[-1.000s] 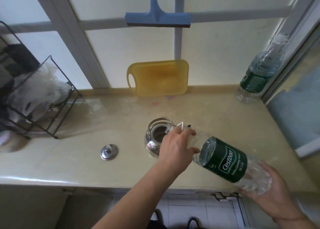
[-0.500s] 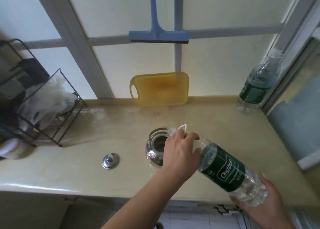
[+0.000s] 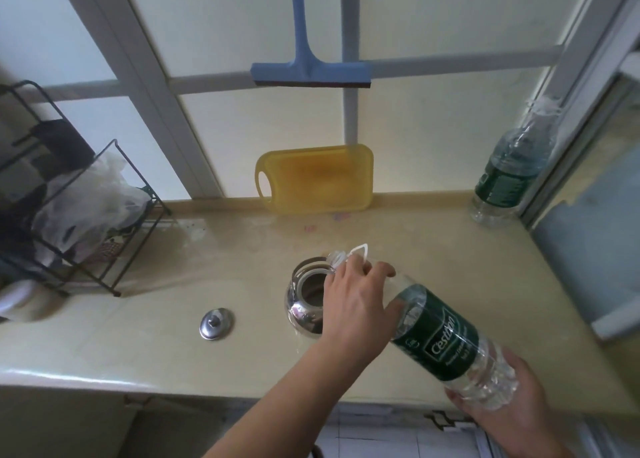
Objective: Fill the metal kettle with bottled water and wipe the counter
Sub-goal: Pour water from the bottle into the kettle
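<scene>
head view, downward over counter [image 3: 433, 249]

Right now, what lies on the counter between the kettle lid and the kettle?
Nothing: in the head view the stretch of counter between the kettle lid and the kettle is bare, with only a glossy sheen.

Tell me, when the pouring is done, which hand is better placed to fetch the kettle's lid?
Probably the left hand. It grips the bottle near its neck, beside the kettle, and the lid lies further left. The right hand supports the bottle's base, farthest away.
</scene>
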`<state>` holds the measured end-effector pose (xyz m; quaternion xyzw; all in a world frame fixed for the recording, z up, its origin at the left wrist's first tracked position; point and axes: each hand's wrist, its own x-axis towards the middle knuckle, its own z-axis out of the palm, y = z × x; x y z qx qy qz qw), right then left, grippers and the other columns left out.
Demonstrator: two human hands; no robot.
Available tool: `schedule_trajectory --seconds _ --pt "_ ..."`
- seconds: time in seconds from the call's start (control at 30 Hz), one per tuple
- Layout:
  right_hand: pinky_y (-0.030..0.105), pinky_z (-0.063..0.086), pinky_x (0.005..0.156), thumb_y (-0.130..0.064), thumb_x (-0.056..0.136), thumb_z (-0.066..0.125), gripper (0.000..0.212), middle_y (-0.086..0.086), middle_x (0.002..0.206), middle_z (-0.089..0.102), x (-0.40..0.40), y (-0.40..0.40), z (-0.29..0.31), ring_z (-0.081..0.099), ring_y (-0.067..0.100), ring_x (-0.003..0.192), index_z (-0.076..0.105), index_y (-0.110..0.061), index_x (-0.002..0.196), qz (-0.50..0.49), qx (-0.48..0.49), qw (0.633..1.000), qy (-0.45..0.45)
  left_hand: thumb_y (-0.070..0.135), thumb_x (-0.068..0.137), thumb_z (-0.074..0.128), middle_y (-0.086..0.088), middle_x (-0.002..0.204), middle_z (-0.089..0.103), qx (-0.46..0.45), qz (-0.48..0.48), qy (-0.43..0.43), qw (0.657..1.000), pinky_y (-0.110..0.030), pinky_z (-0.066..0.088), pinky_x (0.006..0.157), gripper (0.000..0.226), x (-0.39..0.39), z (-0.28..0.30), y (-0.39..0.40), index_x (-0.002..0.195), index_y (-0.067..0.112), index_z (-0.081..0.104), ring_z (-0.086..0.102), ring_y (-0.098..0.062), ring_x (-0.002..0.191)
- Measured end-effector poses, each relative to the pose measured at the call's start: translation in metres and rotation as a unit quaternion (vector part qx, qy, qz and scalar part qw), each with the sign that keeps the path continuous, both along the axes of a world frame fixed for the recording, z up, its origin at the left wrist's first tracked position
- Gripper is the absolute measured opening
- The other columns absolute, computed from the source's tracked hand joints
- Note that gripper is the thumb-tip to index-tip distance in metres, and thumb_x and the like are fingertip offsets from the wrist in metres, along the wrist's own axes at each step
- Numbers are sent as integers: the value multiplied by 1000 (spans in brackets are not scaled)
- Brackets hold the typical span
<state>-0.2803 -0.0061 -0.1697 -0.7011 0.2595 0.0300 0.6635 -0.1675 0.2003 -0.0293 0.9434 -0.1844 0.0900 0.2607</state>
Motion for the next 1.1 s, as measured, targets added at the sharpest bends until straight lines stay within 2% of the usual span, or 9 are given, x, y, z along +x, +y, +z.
schedule_trajectory --seconds 0.23,0.3,0.4,0.47,0.6,0.7,0.97,1.07,1.1 --pt "-3 43 70 12 57 89 94 -54 96 53 12 6 14 54 -26 83 44 -2 138 -23 211 977 -17 44 76 72 2 104 53 11 17 -7 1000 -34 39 85 41 2 1 -3 113 29 61 52 -21 100" --pt "14 52 79 -7 72 86 77 -31 96 67 16 -1 -7 63 -6 90 46 -1 138 -108 174 975 -88 44 76 71 1 103 54 12 22 -7 1000 -35 39 85 40 1 0 -4 112 29 61 52 -22 100" --pt "52 48 91 -40 66 75 75 18 112 65 21 -12 -10 61 38 97 56 -7 131 -111 333 937 -1 47 80 66 1 104 52 15 32 -4 999 -35 37 85 38 -2 -1 -9 113 30 60 49 -20 100" --pt "58 48 92 -40 62 78 76 24 119 61 27 -12 1 60 44 103 58 -8 128 -128 365 922 10 46 81 65 1 106 49 20 35 -8 999 -34 35 84 39 -5 -1 -13 115 30 57 47 -20 100" --pt "13 54 74 -14 52 98 97 -20 106 67 27 -6 1 64 8 92 49 -4 134 -133 242 960 -36 51 80 63 1 111 42 23 30 18 999 -34 34 89 48 -10 -5 -19 121 31 49 40 -19 103" --pt "-6 38 76 4 45 98 102 -47 108 51 27 -7 8 53 11 98 48 -6 134 -71 238 969 -16 50 74 69 0 108 42 19 37 9 999 -33 36 86 52 -12 -14 -23 118 30 49 41 -20 99" --pt "-7 39 76 12 56 90 89 -56 99 50 23 -19 22 50 -28 82 50 -15 131 -66 306 950 16 45 72 75 -1 112 40 -2 50 55 997 -32 40 89 59 -12 -34 -20 121 31 45 40 -19 102" --pt "18 58 64 -19 83 77 32 -23 93 72 29 -34 10 68 -4 77 70 -14 114 -132 345 927 -67 48 70 76 -1 110 41 -4 57 58 997 -32 40 89 60 -11 -40 -15 120 32 46 41 -19 100" --pt "31 58 64 -38 77 78 40 -8 97 74 30 -37 5 71 12 79 72 -16 110 -136 330 933 -54 49 71 76 0 110 41 -5 58 64 996 -32 39 90 61 -11 -42 -14 120 32 46 41 -19 102"
